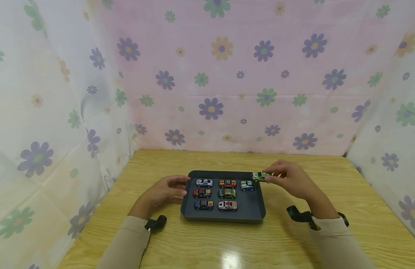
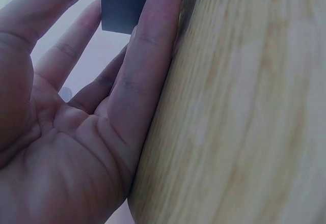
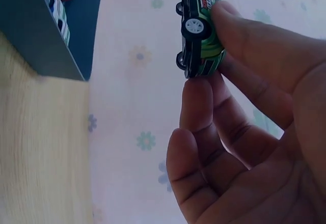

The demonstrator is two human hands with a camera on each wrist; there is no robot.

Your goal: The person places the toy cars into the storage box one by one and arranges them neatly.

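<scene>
A dark grey tray point(image 1: 224, 216) lies on the wooden table with several toy cars in it. Up in the air at its far right corner is a green toy car point(image 1: 260, 176), pinched between the thumb and fingers of my right hand point(image 1: 293, 181). The right wrist view shows this green car point(image 3: 204, 46) side-on, its black base and wheels facing left. My left hand point(image 1: 162, 192) is at the tray's left side, its fingers loosely extended against the wall. From the left wrist, a dark corner of the tray point(image 2: 122, 7) shows beyond the fingers.
Two loose columns of cars fill the tray's left and middle, including a white car point(image 1: 204, 182) and a red one point(image 1: 227, 184). A blue-green-white car point(image 1: 247, 185) sits at the right. Floral cloth point(image 1: 241, 123) hangs behind the table point(image 1: 160, 164) and on both sides.
</scene>
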